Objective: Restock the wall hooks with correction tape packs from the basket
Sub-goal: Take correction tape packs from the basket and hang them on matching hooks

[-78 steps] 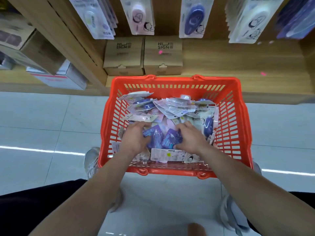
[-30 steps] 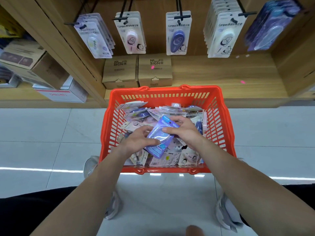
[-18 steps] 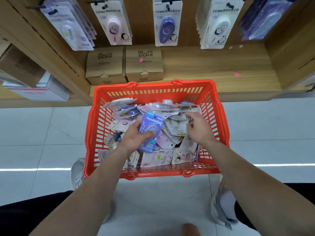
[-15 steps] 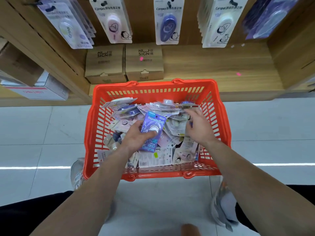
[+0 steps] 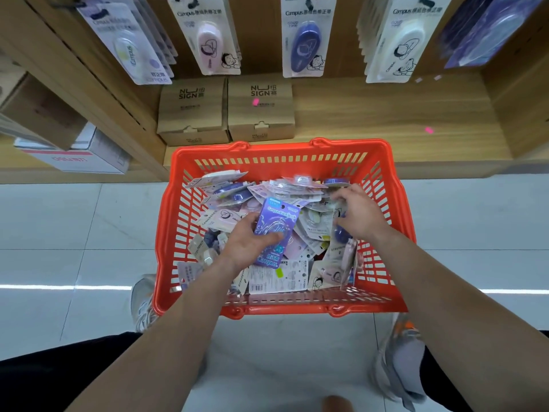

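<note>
Head view — gathering: left hand (image 5: 246,246) grips a purple pack (image 5: 277,224), right hand (image 5: 358,217) rummages the basket (image 5: 267,150), grip unclear; next, it needs lifting to the purple wall packs (image 5: 490,28).

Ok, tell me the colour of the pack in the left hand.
Purple with pale swirls: the pack in the left hand, clearest in the head view.

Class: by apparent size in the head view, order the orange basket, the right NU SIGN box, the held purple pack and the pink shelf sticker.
1. orange basket
2. right NU SIGN box
3. purple pack, though it sits nearer the camera
4. pink shelf sticker
</note>
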The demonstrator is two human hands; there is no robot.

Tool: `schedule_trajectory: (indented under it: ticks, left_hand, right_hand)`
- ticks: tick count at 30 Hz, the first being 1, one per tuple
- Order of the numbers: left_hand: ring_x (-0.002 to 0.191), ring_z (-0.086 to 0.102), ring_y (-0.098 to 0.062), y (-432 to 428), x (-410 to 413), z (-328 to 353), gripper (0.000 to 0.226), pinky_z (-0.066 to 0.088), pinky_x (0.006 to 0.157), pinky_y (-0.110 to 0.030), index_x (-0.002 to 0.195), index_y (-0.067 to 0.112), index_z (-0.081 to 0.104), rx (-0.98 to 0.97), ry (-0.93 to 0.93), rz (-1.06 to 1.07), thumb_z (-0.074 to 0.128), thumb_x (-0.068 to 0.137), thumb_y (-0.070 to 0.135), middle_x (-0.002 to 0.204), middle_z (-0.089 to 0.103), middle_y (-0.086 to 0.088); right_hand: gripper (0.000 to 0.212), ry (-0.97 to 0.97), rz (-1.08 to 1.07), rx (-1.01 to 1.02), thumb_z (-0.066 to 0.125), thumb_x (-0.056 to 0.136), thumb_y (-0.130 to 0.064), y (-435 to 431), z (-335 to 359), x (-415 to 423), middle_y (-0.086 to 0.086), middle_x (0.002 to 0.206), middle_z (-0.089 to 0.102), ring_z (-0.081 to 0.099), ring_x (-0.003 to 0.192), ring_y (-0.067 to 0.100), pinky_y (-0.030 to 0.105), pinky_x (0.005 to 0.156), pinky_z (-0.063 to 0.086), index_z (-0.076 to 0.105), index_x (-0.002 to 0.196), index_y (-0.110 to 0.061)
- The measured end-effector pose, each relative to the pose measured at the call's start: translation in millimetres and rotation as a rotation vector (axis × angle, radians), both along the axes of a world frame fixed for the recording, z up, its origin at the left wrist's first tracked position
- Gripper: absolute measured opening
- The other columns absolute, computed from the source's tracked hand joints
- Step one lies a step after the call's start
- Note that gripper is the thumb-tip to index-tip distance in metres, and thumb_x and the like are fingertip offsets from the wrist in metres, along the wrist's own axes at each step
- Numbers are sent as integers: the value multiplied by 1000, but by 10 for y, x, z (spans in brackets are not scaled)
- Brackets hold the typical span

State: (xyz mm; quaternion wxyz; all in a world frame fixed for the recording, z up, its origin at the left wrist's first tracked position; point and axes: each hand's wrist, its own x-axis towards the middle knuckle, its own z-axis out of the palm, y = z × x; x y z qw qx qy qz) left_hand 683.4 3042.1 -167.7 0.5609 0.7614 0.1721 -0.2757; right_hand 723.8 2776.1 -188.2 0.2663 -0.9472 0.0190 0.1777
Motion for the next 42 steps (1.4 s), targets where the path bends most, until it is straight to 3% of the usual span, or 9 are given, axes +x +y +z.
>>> schedule_trajectory:
  ticks: [6,12,17,23,28,33,35,39,42]
  left_hand:
    - [96,75,-23,59,10,93,37,60,88,-42,115,17,62,-12,-23,44,83,85,17,109,76,-3]
    - [93,76,-24,163,-12,382,31,61,84,-44,110,20,59,-19,-61,163,81,88,22,104,75,-2]
    - [95,75,-35,238,-73,691,31,60,88,-54,116,9,67,-60,-145,288,80,89,18,107,77,-14]
    - [97,75,-31,104,-76,1162,53,59,92,-52,113,11,70,-122,-271,279,83,66,32,103,78,-10]
    - [75,67,-23,94,9,1618,9,54,74,-34,100,11,69,-91,-288,368,64,95,16,90,76,-12]
    - [63,53,-18,229,170,2050,8,46,59,-25,101,6,67,-38,-338,359,61,97,8,78,70,-12]
    - [96,69,-40,298,243,2245,18,54,62,-31,111,3,67,-56,-377,322,68,95,13,97,74,-17]
    - [83,76,-27,478,303,2628,25,63,66,-33,109,8,69,-126,-430,237,79,89,21,102,78,-13]
    - [73,77,-18,565,308,2758,36,57,53,-24,117,5,64,-128,-437,194,79,89,23,93,79,-5]
  right_hand:
    - [24,45,17,172,88,78,-18,-1,203,14,-8,100,57,55,92,13,34,82,45,67,77,-28]
    - [15,73,-14,440,79,89,-17,91,606,5,-9,96,71,66,99,11,37,91,51,66,82,-18]
    - [12,43,-196,752,64,99,-5,222,987,-152,24,106,71,68,95,29,43,83,52,56,95,-13]
    - [40,55,-242,858,62,97,3,615,1380,-365,3,100,70,68,85,17,30,68,57,62,123,-27]
    - [31,166,-331,1089,51,100,-1,882,1913,-421,3,93,72,68,70,14,32,61,58,74,106,-23]
    - [26,308,-70,936,75,92,-22,938,2396,-428,2,92,76,70,73,16,30,61,56,70,117,-19]
    - [36,319,-4,901,78,86,-22,846,2622,-381,6,101,78,73,82,21,35,70,57,68,119,-16]
    - [47,258,61,830,79,81,-16,482,2943,-203,11,117,76,72,107,36,50,96,53,62,124,-12]
    - [37,189,-17,757,77,88,-12,269,2912,-11,11,115,76,74,104,34,44,84,59,61,121,-13]
